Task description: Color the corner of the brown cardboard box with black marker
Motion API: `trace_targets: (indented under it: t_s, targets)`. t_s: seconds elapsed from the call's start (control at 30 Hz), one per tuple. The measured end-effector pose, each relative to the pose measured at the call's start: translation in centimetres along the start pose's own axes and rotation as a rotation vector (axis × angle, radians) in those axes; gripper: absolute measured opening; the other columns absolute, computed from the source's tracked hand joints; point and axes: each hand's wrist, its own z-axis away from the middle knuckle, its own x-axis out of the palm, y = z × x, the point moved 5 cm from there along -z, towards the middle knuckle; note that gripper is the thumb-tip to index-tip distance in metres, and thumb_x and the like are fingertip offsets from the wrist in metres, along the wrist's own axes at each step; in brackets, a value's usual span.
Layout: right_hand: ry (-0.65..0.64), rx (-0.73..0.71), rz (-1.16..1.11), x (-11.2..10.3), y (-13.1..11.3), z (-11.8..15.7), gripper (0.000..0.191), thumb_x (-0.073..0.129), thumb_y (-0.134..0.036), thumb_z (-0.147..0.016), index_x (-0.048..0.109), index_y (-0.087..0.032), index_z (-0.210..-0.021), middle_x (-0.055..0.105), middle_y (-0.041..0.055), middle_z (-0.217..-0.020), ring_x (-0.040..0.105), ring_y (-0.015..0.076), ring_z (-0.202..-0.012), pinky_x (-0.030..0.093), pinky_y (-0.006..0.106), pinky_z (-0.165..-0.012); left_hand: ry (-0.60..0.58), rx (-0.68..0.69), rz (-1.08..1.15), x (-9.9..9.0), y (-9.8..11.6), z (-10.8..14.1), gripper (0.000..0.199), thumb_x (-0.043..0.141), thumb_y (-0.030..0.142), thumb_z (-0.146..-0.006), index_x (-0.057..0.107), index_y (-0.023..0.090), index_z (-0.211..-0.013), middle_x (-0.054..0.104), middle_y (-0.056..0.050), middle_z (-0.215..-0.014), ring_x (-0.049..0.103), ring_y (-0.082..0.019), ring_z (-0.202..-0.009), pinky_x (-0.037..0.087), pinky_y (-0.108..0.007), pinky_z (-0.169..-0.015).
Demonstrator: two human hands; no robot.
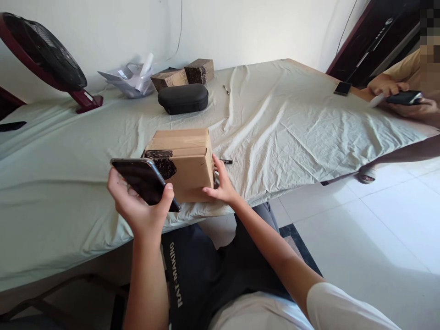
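Note:
Wrapped around a dark smartphone (139,179), my left hand (140,208) holds it tilted in front of a brown cardboard box (187,172). The phone hides part of the box's left side. Black scribbled marks cover a patch on the box's front and top edge. My right hand (222,183) grips the right side of that box, thumb on the front face and fingers along the side. The box rests near the front edge of the cloth-covered table (261,133). Just behind my right hand lies a black pen (226,161), partly hidden.
A black zip case (183,98) stands behind the box, with two smaller cardboard boxes (199,71) and a plastic basket (134,85) at the wall. A fan (44,55) stands left. At far right, a person's hands (409,98) hold a dark object near another phone (343,88).

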Motion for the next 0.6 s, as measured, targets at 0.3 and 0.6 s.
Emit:
trace_targets:
  t_s: [0.3, 0.6]
  targets:
    - [-0.004, -0.051, 0.028, 0.3, 0.1, 0.1, 0.140, 0.082, -0.095, -0.082, 0.022, -0.028, -0.189, 0.041, 0.0255, -0.181, 0.038, 0.0485, -0.173, 0.039, 0.074, -0.141, 0.104, 0.086, 0.122, -0.1, 1.0, 0.0, 0.103, 0.084, 0.048, -0.078, 0.045, 0.023, -0.170, 0.067, -0.021, -0.155, 0.074, -0.041, -0.145, 0.070, -0.055, -0.107]
    - [0.007, -0.023, 0.017, 0.2, 0.0, 0.1, 0.141, 0.080, -0.098, -0.082, 0.020, -0.029, -0.190, 0.039, 0.0253, -0.183, 0.039, 0.0472, -0.173, 0.040, 0.072, -0.141, 0.019, -0.129, 0.027, -1.3, -7.1, 0.2, 0.115, 0.070, 0.056, -0.082, 0.034, 0.022, -0.186, 0.060, -0.021, -0.172, 0.078, -0.042, -0.133, 0.070, -0.061, -0.105]
